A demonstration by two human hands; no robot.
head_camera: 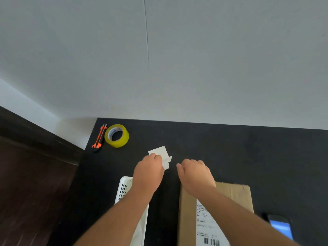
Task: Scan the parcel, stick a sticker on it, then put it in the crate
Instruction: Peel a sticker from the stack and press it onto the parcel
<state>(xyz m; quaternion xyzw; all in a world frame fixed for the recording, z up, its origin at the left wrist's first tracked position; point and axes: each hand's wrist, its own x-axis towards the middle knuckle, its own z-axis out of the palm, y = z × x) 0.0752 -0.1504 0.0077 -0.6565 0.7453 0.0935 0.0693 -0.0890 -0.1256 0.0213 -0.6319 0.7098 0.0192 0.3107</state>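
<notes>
A brown cardboard parcel [236,197] with a white barcode label [209,231] lies on the black table at the lower right. White sticker sheets [162,154] lie in a small pile in the middle of the table. My left hand [149,170] rests on the pile, fingers pinched on its near edge. My right hand [195,172] hovers just right of the pile, above the parcel's far edge, fingers curled with nothing visible in them. A white perforated crate [123,189] sits at the lower left, mostly hidden under my left forearm.
A yellow tape roll [117,135] and an orange box cutter [99,136] lie at the table's [248,151] far left corner. A phone [281,227] with a lit screen lies right of the parcel. A grey wall stands behind the table.
</notes>
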